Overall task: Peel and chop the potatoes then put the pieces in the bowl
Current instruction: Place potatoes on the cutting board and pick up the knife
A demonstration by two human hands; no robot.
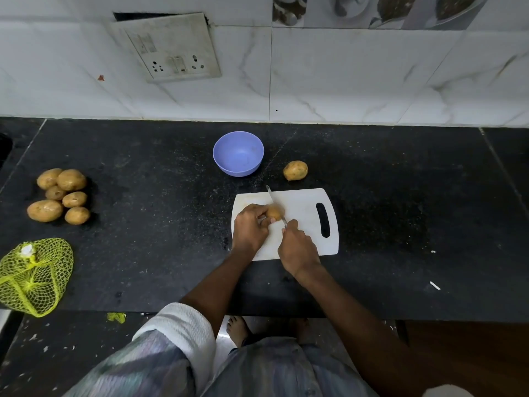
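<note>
Bare counter (160,224) lies between potato pile (61,196) and cutting board (303,202).

A countertop (143,267) runs left to right below a tiled wall (372,81), with a switch-and-socket plate (169,50) on the wall at upper left. A cutting board (303,204) lies near the centre of the countertop. On the board, the left hand (250,227) holds a potato (274,212), and the right hand (297,247), just to its right, holds a knife (275,203) whose blade lies against the potato's right side. Behind the board sits a bowl (238,153), and right of the bowl a single potato (295,170). Far left lies a cluster of six potatoes (58,196), and in front of that cluster a mesh bag (34,276) at the counter's front edge.
</note>
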